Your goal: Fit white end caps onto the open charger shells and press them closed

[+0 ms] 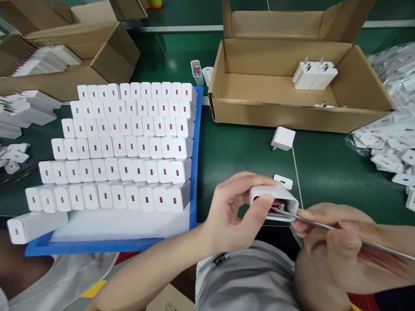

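Your left hand [231, 211] grips an open charger housing [275, 202] at the worktop's near edge. Your right hand [337, 246] pinches metal tweezers [327, 226], tips inside the housing opening

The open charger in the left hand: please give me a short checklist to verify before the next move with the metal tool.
1. Left hand grips the open charger firmly: ok, fingers wrap its shell.
2. Open end faces the tool: ok.
3. Tool tip reaches the opening: ok, it sits at the red part inside.
4. Right hand pinches the tool securely: ok.
5. Tip is on the correct inner part: cannot tell, too small.
6. Loose cap is near on the table: ok, just behind the charger.
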The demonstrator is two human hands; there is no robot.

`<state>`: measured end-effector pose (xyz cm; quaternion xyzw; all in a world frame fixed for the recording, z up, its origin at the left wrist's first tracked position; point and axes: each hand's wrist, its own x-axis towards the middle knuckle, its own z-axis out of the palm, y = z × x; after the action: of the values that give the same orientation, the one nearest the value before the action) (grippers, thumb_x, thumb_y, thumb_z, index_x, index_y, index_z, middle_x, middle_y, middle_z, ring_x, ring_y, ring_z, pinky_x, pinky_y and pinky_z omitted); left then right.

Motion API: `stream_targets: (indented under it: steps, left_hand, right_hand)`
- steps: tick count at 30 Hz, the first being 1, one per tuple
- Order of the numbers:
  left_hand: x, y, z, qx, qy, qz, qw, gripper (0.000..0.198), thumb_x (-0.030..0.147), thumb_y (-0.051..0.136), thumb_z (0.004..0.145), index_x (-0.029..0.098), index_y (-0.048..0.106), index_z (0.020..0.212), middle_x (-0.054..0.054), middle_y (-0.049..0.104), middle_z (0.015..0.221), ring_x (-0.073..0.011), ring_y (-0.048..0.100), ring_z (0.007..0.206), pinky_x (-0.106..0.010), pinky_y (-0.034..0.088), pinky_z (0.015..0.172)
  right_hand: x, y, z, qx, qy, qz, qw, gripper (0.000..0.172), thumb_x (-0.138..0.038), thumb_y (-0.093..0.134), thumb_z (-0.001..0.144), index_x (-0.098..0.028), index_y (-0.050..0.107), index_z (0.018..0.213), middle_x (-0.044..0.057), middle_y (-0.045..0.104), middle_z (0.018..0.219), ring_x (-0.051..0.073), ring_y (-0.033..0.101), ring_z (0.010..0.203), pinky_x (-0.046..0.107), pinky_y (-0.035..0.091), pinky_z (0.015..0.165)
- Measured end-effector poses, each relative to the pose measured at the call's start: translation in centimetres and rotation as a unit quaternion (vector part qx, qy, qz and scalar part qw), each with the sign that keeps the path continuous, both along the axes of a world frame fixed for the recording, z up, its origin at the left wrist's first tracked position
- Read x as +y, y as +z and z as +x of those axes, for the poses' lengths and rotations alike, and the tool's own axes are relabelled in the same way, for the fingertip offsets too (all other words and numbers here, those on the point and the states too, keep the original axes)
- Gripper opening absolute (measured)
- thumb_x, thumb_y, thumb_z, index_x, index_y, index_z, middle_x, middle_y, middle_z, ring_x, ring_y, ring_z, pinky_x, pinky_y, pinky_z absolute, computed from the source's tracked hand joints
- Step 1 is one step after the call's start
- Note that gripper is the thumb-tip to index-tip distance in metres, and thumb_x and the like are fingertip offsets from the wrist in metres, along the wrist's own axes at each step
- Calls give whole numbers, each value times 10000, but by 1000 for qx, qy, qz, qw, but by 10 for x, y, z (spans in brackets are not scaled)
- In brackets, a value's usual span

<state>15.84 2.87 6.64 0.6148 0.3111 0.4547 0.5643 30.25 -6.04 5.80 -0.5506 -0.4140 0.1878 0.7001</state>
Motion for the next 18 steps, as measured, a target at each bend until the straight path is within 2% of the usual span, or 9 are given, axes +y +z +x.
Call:
stream_targets:
  steps: [2,5,8,12,16,18]
  left_hand:
    - [0,0,0,0,3,13,1000,235,305,640,929,102,748,978,-118,724,854,-149,665,686,-213,550,570]
    - [-1,0,0,-12,-2,24,1000,210,277,643,922,106,746,987,-112,718,857,-145,672,692,-206,562,576]
    - [0,-1,1,-23,-2,37,999,206,254,652,911,91,749,991,-116,715,857,-145,677,706,-204,568,586]
    - [1,-3,1,-16,3,51,999,219,271,655,911,93,754,993,-130,729,865,-166,687,735,-225,573,602]
    - [1,-3,1,3,5,50,999,236,303,633,927,111,759,981,-129,734,850,-178,686,739,-246,573,611]
    - [1,-3,1,7,1,48,999,249,317,627,931,112,759,981,-128,729,846,-179,680,732,-251,568,608]
  right_hand:
    - [-1,6,-4,-26,-12,-17,999,85,-364,802,851,-311,752,894,15,768,780,153,696,564,276,596,424]
    - [0,13,-7,-61,-31,-51,996,210,-485,759,866,-276,742,855,41,728,702,146,655,500,262,575,389]
    - [4,16,-6,-22,-14,-81,996,307,-568,744,846,-264,743,807,20,687,635,131,616,446,247,542,350]
    - [6,13,-3,22,8,-54,998,260,-463,798,834,-242,721,723,17,723,693,126,644,481,237,546,372]
    - [6,3,1,14,18,7,1000,132,-326,826,827,-226,744,802,11,761,769,128,666,503,237,549,368]
    - [6,0,3,19,28,13,999,120,-298,826,826,-210,749,798,20,770,801,137,690,536,241,563,379]
